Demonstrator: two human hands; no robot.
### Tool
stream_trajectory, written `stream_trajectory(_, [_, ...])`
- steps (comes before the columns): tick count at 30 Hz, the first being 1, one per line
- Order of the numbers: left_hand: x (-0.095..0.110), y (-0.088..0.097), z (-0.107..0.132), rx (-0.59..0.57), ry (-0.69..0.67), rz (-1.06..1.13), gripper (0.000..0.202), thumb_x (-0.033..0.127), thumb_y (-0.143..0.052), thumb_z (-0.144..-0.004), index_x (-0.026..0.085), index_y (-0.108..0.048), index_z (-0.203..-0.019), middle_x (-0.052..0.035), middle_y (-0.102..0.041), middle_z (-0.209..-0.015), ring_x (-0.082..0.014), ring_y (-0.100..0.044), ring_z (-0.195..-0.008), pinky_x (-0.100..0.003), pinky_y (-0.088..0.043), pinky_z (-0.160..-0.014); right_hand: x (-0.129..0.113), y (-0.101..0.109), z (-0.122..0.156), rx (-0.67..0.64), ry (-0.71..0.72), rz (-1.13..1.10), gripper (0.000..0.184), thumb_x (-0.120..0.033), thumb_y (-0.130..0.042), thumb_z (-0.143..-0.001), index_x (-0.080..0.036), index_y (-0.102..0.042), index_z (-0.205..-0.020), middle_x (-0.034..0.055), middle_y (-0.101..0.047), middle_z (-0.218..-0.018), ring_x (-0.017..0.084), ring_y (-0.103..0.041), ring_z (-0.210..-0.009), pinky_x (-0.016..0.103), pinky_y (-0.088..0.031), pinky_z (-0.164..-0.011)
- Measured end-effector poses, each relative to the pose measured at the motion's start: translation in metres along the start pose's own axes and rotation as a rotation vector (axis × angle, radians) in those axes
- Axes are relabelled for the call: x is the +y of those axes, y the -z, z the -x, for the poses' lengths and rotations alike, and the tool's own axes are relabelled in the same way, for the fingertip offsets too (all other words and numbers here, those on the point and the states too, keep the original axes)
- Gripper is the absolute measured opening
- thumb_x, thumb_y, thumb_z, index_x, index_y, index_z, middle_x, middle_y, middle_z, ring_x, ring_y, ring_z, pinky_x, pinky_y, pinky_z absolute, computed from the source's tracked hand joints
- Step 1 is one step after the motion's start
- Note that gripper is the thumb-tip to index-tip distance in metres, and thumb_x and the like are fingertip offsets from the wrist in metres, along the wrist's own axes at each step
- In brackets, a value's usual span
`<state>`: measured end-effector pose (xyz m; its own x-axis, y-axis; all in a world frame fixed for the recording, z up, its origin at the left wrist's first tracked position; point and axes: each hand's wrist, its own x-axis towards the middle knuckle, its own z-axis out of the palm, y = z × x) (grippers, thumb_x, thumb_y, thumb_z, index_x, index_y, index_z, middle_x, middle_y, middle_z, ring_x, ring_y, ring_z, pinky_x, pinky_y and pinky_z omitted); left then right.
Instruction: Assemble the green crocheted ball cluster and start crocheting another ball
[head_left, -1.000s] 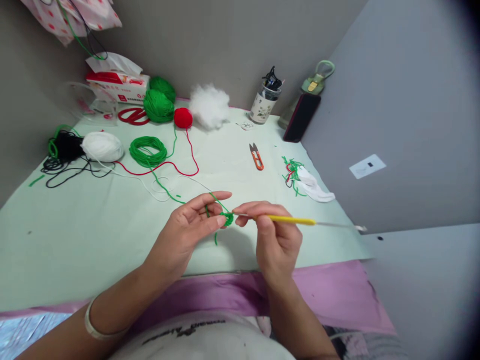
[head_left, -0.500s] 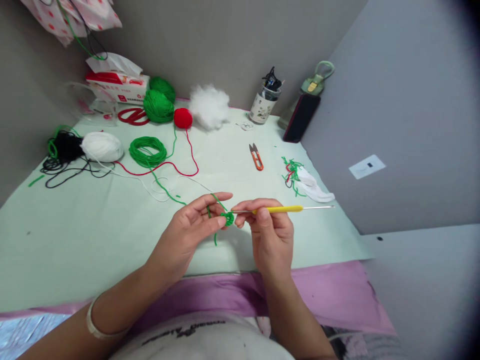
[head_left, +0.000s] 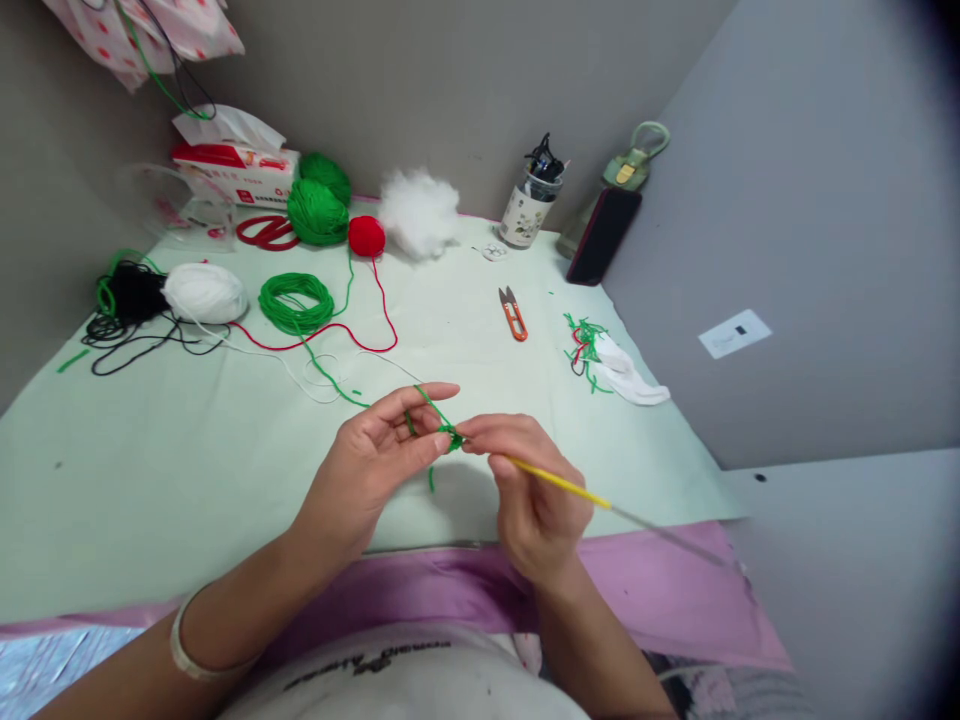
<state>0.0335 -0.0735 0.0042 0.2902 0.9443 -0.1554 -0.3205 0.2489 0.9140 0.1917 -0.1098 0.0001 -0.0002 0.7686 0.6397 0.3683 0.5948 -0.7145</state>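
Note:
Between thumb and fingers, my left hand (head_left: 375, 450) pinches a small green crochet piece (head_left: 452, 437). Green yarn (head_left: 433, 404) runs from the piece over my raised left index finger, and a short green tail hangs below. My right hand (head_left: 536, 490) is closed around the yellow handle of a crochet hook (head_left: 566, 486). The hook's tip is at the crochet piece, mostly hidden by my right fingers, which reach the piece. The hook's thin rear end slants down to the right, blurred by motion.
A coil of green yarn (head_left: 296, 303), a white yarn ball (head_left: 205, 293) and black yarn (head_left: 133, 292) lie at left. Orange thread snips (head_left: 513, 314) lie ahead, yarn scraps (head_left: 587, 345) at right. White stuffing (head_left: 420, 213), a jar (head_left: 529, 208) and a phone (head_left: 604, 236) are at the back.
My right hand has turned, so the hook swung from nearly level to slanting down right. My right fingers have moved closer to the crochet piece. My left hand shifted slightly left.

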Motion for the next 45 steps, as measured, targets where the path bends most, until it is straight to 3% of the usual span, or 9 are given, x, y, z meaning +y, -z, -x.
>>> stream_trajectory(4, [-0.001, -0.003, 0.002, 0.021, 0.016, 0.057, 0.04, 0.023, -0.081, -0.077, 0.026, -0.074, -0.117, 0.0015, -0.059, -0.082, -0.0116, -0.055, -0.078, -0.021, -0.048, -0.073, 0.004, -0.005, 0.01, -0.04, 0.156, 0.291, 0.035, -0.013, -0.056, -0.095, -0.032, -0.067, -0.122, 0.006, -0.074, -0.11, 0.021, -0.071, -0.097, 0.037, -0.061, -0.079])
stream_trajectory(7, [0.0, -0.005, 0.002, -0.03, 0.171, 0.213, 0.042, 0.025, -0.077, -0.081, 0.024, -0.072, -0.123, 0.0, -0.063, -0.084, -0.011, -0.057, -0.077, -0.022, -0.05, -0.076, 0.005, -0.008, 0.013, -0.024, 0.173, 0.391, 0.041, -0.012, -0.058, -0.094, -0.036, -0.067, -0.125, 0.0053, -0.072, -0.114, 0.021, -0.069, -0.103, 0.036, -0.06, -0.082])
stream_trajectory(13, [0.005, -0.002, -0.001, -0.06, 0.228, 0.286, 0.038, 0.021, -0.078, -0.08, 0.022, -0.075, -0.118, -0.0003, -0.066, -0.087, -0.0113, -0.059, -0.078, -0.024, -0.052, -0.081, 0.002, -0.007, 0.001, 0.183, -0.135, -0.133, 0.022, -0.016, -0.051, -0.099, -0.025, -0.072, -0.102, 0.0045, -0.071, -0.091, 0.017, -0.066, -0.077, 0.034, -0.057, -0.069])
stream_trajectory(18, [0.005, -0.005, 0.0, -0.09, 0.15, 0.173, 0.033, 0.023, -0.078, -0.079, 0.023, -0.077, -0.112, -0.0034, -0.071, -0.095, -0.016, -0.064, -0.088, -0.028, -0.051, -0.085, 0.003, -0.01, -0.005, 0.149, -0.228, -0.25, 0.018, -0.022, -0.055, -0.099, -0.024, -0.073, -0.097, 0.0052, -0.073, -0.093, 0.018, -0.068, -0.083, 0.033, -0.057, -0.067])
stream_trajectory(23, [-0.002, -0.008, 0.0, -0.025, 0.084, 0.143, 0.038, 0.023, -0.081, -0.079, 0.025, -0.075, -0.116, 0.0004, -0.068, -0.088, -0.0122, -0.06, -0.084, -0.024, -0.048, -0.083, 0.007, -0.01, 0.003, 0.09, -0.07, -0.013, 0.029, -0.012, -0.057, -0.096, -0.03, -0.072, -0.113, 0.0049, -0.073, -0.102, 0.019, -0.069, -0.092, 0.036, -0.059, -0.076])
stream_trajectory(27, [-0.002, -0.006, -0.002, -0.084, 0.215, 0.279, 0.032, 0.026, -0.076, -0.083, 0.023, -0.076, -0.115, -0.002, -0.07, -0.094, -0.0121, -0.061, -0.082, -0.025, -0.05, -0.083, 0.009, -0.007, 0.006, 0.003, 0.082, 0.192, 0.041, -0.009, -0.063, -0.091, -0.033, -0.07, -0.124, 0.0066, -0.07, -0.114, 0.021, -0.068, -0.1, 0.037, -0.059, -0.079])
stream_trajectory(33, [0.002, 0.0, -0.005, -0.099, 0.208, 0.276, 0.023, 0.023, -0.076, -0.082, 0.02, -0.079, -0.104, -0.0009, -0.069, -0.088, -0.0109, -0.061, -0.08, -0.022, -0.051, -0.08, 0.007, -0.004, -0.005, 0.195, -0.287, -0.329, 0.02, -0.02, -0.055, -0.099, -0.025, -0.075, -0.097, 0.0031, -0.069, -0.087, 0.014, -0.063, -0.069, 0.031, -0.054, -0.063])
stream_trajectory(40, [0.004, -0.005, -0.002, -0.131, 0.134, 0.208, 0.027, 0.02, -0.077, -0.083, 0.025, -0.077, -0.109, -0.0013, -0.074, -0.097, -0.0146, -0.067, -0.093, -0.028, -0.051, -0.091, 0.008, -0.011, -0.007, 0.106, -0.257, -0.414, 0.02, -0.019, -0.059, -0.097, -0.025, -0.078, -0.1, 0.0057, -0.075, -0.099, 0.018, -0.067, -0.089, 0.032, -0.056, -0.07])
stream_trajectory(45, [0.004, -0.001, -0.003, -0.124, 0.129, 0.185, 0.029, 0.021, -0.076, -0.085, 0.025, -0.075, -0.114, -0.0005, -0.073, -0.097, -0.014, -0.068, -0.092, -0.027, -0.05, -0.092, 0.01, -0.01, -0.006, 0.109, -0.298, -0.492, 0.02, -0.02, -0.057, -0.098, -0.026, -0.077, -0.1, 0.0048, -0.076, -0.099, 0.016, -0.067, -0.079, 0.032, -0.055, -0.072])
